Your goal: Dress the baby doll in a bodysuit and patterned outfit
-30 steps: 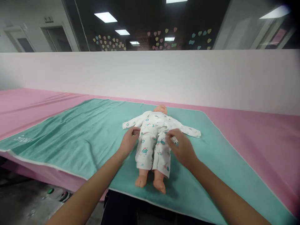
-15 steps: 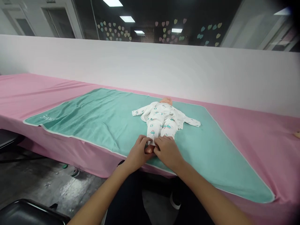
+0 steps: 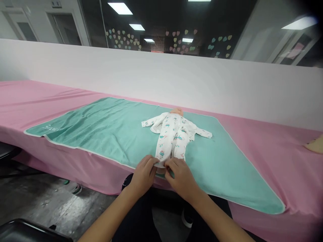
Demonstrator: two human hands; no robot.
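Note:
A baby doll [image 3: 176, 111] lies on its back on a teal mat [image 3: 106, 127], dressed in a white printed romper [image 3: 173, 132] with its sleeves spread to both sides. My left hand [image 3: 143, 174] pinches the cuff of the romper's left leg at the mat's near edge. My right hand [image 3: 182, 176] is closed on the cuff of the other leg beside it. The doll's feet are hidden under my fingers and the cloth.
The mat lies on a long table covered in pink cloth [image 3: 264, 148], backed by a low white wall [image 3: 176, 80]. A black chair [image 3: 27, 232] stands at the lower left on the grey floor. A tan object [image 3: 315, 146] shows at the right edge.
My hands moved from the doll's waist down to its feet and took hold of the leg cuffs. The romper legs now look stretched toward me, covering the feet.

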